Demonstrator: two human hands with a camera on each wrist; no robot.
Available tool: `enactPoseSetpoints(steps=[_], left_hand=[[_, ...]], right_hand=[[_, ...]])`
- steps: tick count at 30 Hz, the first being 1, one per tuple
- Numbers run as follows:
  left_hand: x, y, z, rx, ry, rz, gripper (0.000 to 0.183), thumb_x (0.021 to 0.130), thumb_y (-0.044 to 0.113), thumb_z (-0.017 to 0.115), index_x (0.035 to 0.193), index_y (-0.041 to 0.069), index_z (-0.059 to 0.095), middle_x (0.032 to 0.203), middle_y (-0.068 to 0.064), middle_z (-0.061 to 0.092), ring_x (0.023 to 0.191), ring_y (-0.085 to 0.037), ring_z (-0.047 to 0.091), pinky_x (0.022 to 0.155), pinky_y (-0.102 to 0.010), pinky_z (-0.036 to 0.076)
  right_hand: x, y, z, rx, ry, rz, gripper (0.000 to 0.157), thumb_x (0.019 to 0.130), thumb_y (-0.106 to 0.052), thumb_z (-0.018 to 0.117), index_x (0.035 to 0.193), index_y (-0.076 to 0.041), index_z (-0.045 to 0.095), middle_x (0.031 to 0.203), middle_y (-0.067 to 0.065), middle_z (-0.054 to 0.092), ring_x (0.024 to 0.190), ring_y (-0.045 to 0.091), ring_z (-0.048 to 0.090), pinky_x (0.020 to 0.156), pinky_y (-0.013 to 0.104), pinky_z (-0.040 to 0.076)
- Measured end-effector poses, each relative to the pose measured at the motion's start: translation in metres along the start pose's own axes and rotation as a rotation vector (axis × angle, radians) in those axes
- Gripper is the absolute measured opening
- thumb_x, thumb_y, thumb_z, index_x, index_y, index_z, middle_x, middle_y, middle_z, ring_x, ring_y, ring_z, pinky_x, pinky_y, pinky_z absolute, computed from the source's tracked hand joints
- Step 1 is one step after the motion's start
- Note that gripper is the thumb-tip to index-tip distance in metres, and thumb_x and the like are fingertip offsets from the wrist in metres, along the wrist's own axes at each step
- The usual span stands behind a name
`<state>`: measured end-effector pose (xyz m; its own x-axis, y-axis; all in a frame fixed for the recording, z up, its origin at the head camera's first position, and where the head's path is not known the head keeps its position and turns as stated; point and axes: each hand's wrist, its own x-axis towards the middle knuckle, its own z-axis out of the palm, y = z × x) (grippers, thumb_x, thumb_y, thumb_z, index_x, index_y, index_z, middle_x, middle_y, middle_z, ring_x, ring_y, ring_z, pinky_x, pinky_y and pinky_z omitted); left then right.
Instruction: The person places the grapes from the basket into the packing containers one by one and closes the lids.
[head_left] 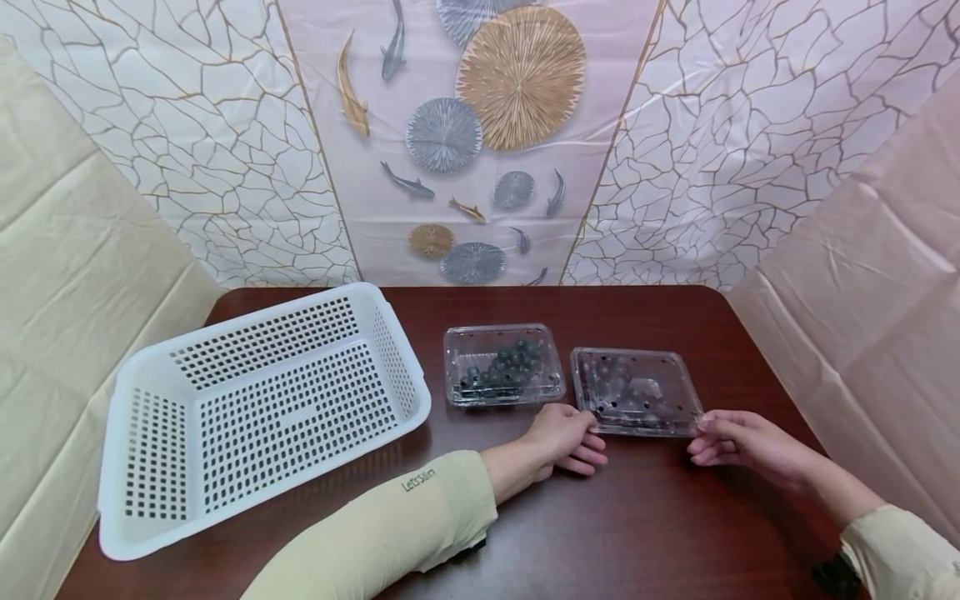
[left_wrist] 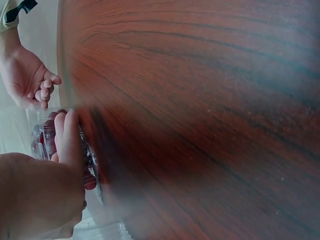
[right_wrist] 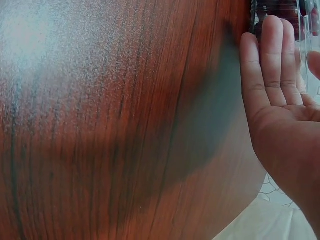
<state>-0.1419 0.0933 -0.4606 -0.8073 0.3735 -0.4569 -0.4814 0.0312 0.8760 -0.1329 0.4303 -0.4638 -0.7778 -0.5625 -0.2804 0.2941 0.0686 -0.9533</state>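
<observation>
A clear plastic box [head_left: 637, 392] with a vented lid lies on the dark wooden table, and dark red grapes [left_wrist: 90, 181] show inside it. At its front left corner, my left hand [head_left: 566, 437] pinches the edge, thumb uppermost and the other fingers reaching below. My right hand [head_left: 738, 442] holds the front right corner between thumb and fingers. Its fingers [right_wrist: 272, 65] look nearly straight in the right wrist view, close against the box's side. Just left of this box stands a second clear box [head_left: 502, 367] with dark grapes [head_left: 513, 362] heaped toward its right side.
A large white perforated basket [head_left: 262, 533] stands at the left of the table [head_left: 555, 542]. Patterned cloth [head_left: 675, 192] hangs along the back edge, with pale cloth walls [head_left: 877, 275] on both sides.
</observation>
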Motion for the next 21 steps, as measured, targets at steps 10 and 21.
enactPoseSetpoints(steps=[10,21], left_hand=[[0.002,0.004,0.000,0.041,-0.014,0.009,0.009,0.104,0.012,0.061,0.097,0.007,0.063,0.101,-0.022,0.078,0.087,-0.036,0.081,0.066,-0.042,0.068],[0.000,0.001,-0.007,0.108,-0.060,-0.020,0.014,0.104,0.019,0.066,0.108,0.005,0.067,0.101,-0.019,0.077,0.088,-0.035,0.081,0.066,-0.041,0.068]], right_hand=[[0.001,-0.002,-0.004,-0.015,0.013,0.004,0.040,0.117,-0.004,0.029,0.119,-0.011,0.069,0.111,0.010,0.079,0.102,0.023,0.078,0.094,0.033,0.064],[-0.003,-0.002,-0.011,-0.031,-0.019,0.008,0.046,0.118,-0.006,0.026,0.127,-0.013,0.070,0.117,0.012,0.078,0.106,0.024,0.078,0.096,0.033,0.063]])
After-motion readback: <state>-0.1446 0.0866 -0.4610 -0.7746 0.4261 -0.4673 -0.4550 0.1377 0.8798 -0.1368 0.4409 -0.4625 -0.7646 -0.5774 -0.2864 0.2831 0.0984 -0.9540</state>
